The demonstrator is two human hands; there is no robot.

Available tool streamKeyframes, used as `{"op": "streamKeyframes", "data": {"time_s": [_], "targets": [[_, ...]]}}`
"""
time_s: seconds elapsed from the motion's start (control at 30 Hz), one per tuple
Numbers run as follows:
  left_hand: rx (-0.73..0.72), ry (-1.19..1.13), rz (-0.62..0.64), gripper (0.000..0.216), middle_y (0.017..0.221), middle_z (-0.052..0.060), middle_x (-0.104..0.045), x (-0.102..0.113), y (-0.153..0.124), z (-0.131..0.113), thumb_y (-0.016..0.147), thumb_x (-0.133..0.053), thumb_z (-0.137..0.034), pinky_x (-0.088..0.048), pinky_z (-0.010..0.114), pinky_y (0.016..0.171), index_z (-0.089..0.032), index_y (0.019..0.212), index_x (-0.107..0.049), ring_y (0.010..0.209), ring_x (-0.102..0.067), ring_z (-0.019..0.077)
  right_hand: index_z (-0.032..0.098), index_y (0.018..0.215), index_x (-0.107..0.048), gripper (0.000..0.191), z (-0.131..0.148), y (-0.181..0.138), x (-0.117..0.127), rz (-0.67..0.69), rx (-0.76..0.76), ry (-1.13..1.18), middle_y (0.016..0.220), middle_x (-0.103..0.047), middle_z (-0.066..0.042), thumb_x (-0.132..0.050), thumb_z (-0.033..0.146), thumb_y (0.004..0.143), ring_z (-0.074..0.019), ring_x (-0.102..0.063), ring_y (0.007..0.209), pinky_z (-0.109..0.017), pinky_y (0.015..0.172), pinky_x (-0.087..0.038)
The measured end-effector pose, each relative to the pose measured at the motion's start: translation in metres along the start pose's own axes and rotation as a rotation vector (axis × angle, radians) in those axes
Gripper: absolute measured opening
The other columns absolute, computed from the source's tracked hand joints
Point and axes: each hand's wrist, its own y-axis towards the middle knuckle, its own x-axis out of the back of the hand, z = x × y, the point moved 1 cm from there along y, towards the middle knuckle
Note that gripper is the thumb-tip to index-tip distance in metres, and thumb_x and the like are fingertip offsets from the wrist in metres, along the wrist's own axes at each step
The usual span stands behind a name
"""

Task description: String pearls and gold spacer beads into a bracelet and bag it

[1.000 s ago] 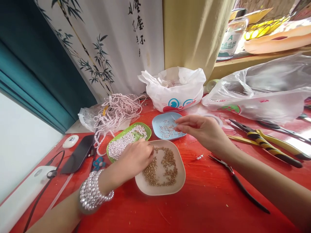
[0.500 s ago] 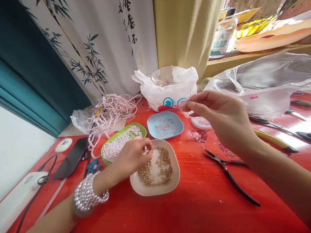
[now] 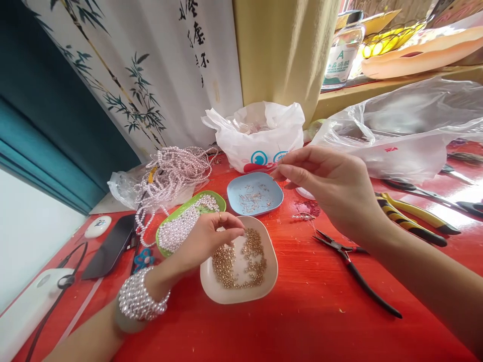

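Note:
Over the cream dish (image 3: pixel 269 281) of small gold beads (image 3: pixel 254 251), my left hand (image 3: pixel 213 234) has thumb and forefinger pinched together. Whatever sits between those fingertips is too small to make out. A band of several rows of pearl beads (image 3: pixel 141 296) circles the left wrist. My right hand (image 3: pixel 328 183) is raised to the right of the blue dish (image 3: pixel 234 201), which holds thin metal pins (image 3: pixel 252 201). Its thumb and forefinger pinch a thin pin, barely visible now. Left of the cream dish, a green dish (image 3: pixel 160 236) holds white pearl beads (image 3: pixel 181 226).
Long-nose pliers (image 3: pixel 347 254) lie on the red table (image 3: pixel 320 311), with yellow-handled pliers (image 3: pixel 411 216) and scissors (image 3: pixel 422 191) beyond. Pearl strands (image 3: pixel 177 168) are heaped behind the green dish. A white plastic bag (image 3: pixel 260 136) stands at the back; a phone (image 3: pixel 111 246) lies left.
My right hand has moved left and slightly down, toward the blue dish, uncovering more of the yellow-handled pliers. My left hand's pinched fingertips have shifted right and up over the cream dish.

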Motion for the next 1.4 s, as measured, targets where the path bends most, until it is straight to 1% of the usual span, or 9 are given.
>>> {"op": "streamKeyframes", "data": {"time_s": [0.13,0.27,0.33,0.43,0.57,0.73,0.87,1.1,1.4], "targets": [[0.057,-0.228,0.009,0.008,0.070,0.002,-0.063,-0.002,0.002,0.004,0.068,-0.065,-0.021,-0.040,0.020,0.053,-0.015,0.072,-0.063,0.058,-0.052,0.0087,0.017,0.073,-0.062,0.004,-0.015,-0.005,-0.011,0.080,-0.068,0.095,0.068,-0.065,0.000,-0.060,0.020,0.074,-0.0099,-0.060,0.064,-0.022,0.058,-0.049],[0.087,-0.431,-0.032,0.012,0.071,0.002,-0.063,-0.002,0.006,0.011,0.067,-0.068,-0.023,-0.040,0.018,0.054,-0.014,0.074,-0.064,0.061,-0.053,0.0075,0.017,0.071,-0.060,0.009,-0.033,-0.022,-0.033,0.269,-0.214,0.162,0.068,-0.063,0.000,-0.057,0.024,0.075,-0.0106,-0.058,0.064,-0.023,0.060,-0.047],[0.083,-0.508,-0.053,0.013,0.070,0.001,-0.062,-0.002,0.008,0.013,0.066,-0.069,-0.022,-0.040,0.017,0.055,-0.013,0.074,-0.064,0.060,-0.054,0.0066,0.017,0.071,-0.060,0.012,-0.039,-0.032,-0.043,0.371,-0.294,0.166,0.066,-0.061,0.000,-0.054,0.026,0.077,-0.0108,-0.056,0.062,-0.023,0.057,-0.045],[0.061,-0.602,-0.052,0.013,0.071,0.001,-0.062,-0.001,0.010,0.015,0.067,-0.069,-0.021,-0.042,0.018,0.059,-0.013,0.075,-0.062,0.064,-0.055,0.0071,0.016,0.071,-0.058,0.015,-0.043,-0.043,-0.053,0.434,-0.366,0.134,0.064,-0.059,0.001,-0.052,0.028,0.078,-0.0107,-0.052,0.057,-0.023,0.052,-0.041],[0.028,-0.616,-0.039,0.013,0.074,0.002,-0.061,0.000,0.010,0.017,0.069,-0.067,-0.021,-0.043,0.019,0.061,-0.012,0.077,-0.062,0.068,-0.055,0.0088,0.017,0.067,-0.053,0.014,-0.045,-0.047,-0.057,0.443,-0.383,0.094,0.061,-0.055,0.002,-0.049,0.025,0.077,-0.0104,-0.049,0.055,-0.023,0.050,-0.038],[0.028,-0.627,-0.022,0.012,0.076,0.002,-0.061,0.000,0.010,0.017,0.070,-0.067,-0.021,-0.042,0.020,0.061,-0.013,0.078,-0.063,0.065,-0.054,0.0082,0.018,0.065,-0.049,0.013,-0.047,-0.048,-0.057,0.402,-0.411,0.110,0.056,-0.048,0.004,-0.047,0.023,0.077,-0.0099,-0.044,0.052,-0.022,0.048,-0.035],[0.032,-0.634,-0.050,0.011,0.076,0.003,-0.061,-0.001,0.010,0.016,0.068,-0.068,-0.019,-0.041,0.020,0.059,-0.013,0.076,-0.063,0.064,-0.053,0.0083,0.018,0.063,-0.047,0.014,-0.049,-0.050,-0.056,0.380,-0.426,0.134,0.056,-0.049,0.004,-0.046,0.023,0.077,-0.0099,-0.044,0.051,-0.023,0.048,-0.035],[0.006,-0.616,-0.070,0.010,0.075,0.003,-0.062,-0.001,0.010,0.016,0.068,-0.068,-0.018,-0.041,0.020,0.058,-0.012,0.075,-0.063,0.060,-0.052,0.0070,0.019,0.062,-0.046,0.016,-0.048,-0.050,-0.057,0.400,-0.430,0.142,0.055,-0.048,0.004,-0.046,0.023,0.077,-0.0101,-0.043,0.051,-0.023,0.048,-0.034],[0.036,-0.627,-0.083,0.012,0.074,0.004,-0.064,-0.002,0.010,0.015,0.067,-0.069,-0.018,-0.042,0.019,0.059,-0.011,0.075,-0.063,0.062,-0.055,0.0083,0.019,0.062,-0.045,0.015,-0.048,-0.050,-0.057,0.405,-0.432,0.151,0.055,-0.047,0.004,-0.046,0.024,0.075,-0.0104,-0.043,0.051,-0.023,0.048,-0.035]]}}
